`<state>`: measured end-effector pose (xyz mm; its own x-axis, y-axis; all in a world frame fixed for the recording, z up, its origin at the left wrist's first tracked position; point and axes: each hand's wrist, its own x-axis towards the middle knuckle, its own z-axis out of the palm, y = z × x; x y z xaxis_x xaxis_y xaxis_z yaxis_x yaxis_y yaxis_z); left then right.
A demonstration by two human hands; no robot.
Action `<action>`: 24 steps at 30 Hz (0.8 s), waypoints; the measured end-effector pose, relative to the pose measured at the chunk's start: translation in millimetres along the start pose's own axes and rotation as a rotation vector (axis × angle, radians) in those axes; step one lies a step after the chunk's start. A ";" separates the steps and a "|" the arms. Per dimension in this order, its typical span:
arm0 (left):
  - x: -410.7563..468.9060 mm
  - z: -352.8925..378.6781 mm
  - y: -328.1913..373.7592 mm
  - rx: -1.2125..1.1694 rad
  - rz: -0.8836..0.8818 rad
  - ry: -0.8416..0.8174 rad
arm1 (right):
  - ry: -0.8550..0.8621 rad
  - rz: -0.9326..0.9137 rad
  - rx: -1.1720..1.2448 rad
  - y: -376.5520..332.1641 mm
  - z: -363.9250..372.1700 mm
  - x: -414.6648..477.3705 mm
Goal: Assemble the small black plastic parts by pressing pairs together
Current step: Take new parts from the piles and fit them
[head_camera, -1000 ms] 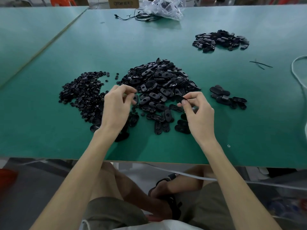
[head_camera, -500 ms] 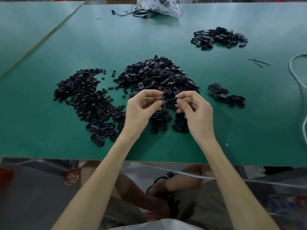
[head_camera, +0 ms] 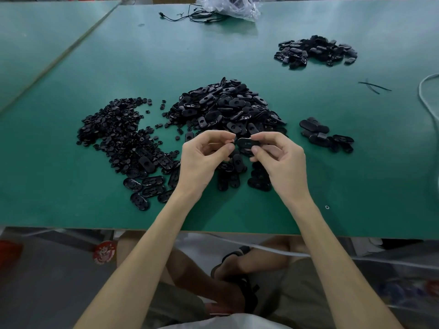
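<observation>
Part piles crowd centre; table front edge bare

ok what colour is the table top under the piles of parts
Plain green, no pattern: the table top shows best in the head view.

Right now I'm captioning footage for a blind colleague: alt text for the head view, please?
A left hand and right hand pinch one black oval part above a central pile of oval parts on a green table. Smaller pieces lie heaped to its left.
</observation>
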<state>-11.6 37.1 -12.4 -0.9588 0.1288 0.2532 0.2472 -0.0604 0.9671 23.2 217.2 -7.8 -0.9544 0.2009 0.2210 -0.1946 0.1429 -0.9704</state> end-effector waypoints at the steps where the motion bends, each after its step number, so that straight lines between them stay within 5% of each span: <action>1: 0.1 0.0 -0.2 -0.005 -0.001 -0.001 | -0.001 -0.006 0.016 -0.1 0.3 0.0; 24: 1.7 0.9 -1.5 -0.041 -0.031 -0.063 | -0.032 -0.022 -0.006 -0.5 0.5 1.3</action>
<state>-13.5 38.3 -13.4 -0.9548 0.1931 0.2258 0.2106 -0.0960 0.9728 21.9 216.9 -7.1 -0.9567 0.1664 0.2388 -0.2143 0.1524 -0.9648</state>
